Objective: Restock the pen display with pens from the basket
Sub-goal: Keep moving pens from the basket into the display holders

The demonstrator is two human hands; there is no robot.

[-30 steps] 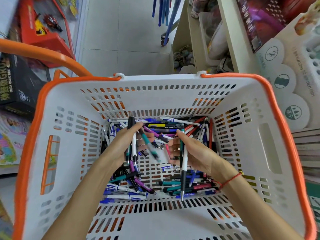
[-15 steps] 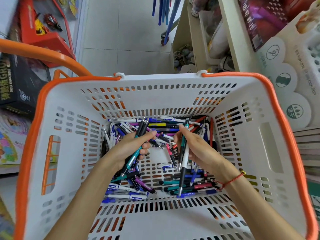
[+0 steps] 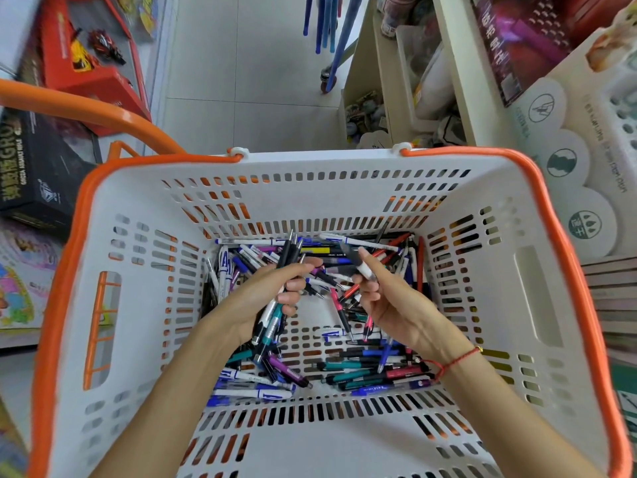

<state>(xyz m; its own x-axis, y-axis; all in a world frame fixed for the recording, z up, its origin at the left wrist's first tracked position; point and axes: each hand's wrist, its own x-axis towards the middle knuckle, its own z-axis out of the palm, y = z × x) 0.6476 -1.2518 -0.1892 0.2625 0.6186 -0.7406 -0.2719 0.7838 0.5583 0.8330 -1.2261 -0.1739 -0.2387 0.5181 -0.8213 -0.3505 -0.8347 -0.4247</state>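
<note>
Both hands are down inside the white basket [image 3: 103, 215], the slotted plastic kind with an orange rim and an orange handle [image 3: 86, 113] swung off to the left. The bottom is covered in a loose pile of pens [image 3: 365, 369], mostly blue, teal, purple and red, lying every which way.

The left hand [image 3: 265, 294] has its fingers curled round a bundle of pens [image 3: 272, 326], thumb pressed across the top. The bundle runs slantwise, with the black clip ends sticking out past the thumb and the teal and white barrels poking out below the palm.

The right hand [image 3: 389, 301] pinches a single pen [image 3: 360, 265] with a white barrel and dark end between thumb and fingers; it's blurred, so the exact type is hard to read. The other fingers are bent in under it. A red string bracelet [image 3: 455, 362] sits on that wrist.

The pen display [image 3: 582, 139] is off to the right of the basket, a white cardboard stand with round scalloped panels and rows of holes at the frame edge. Boxed toys [image 3: 86, 60] are stacked on the left, over a pale tiled floor [image 3: 248, 81].
</note>
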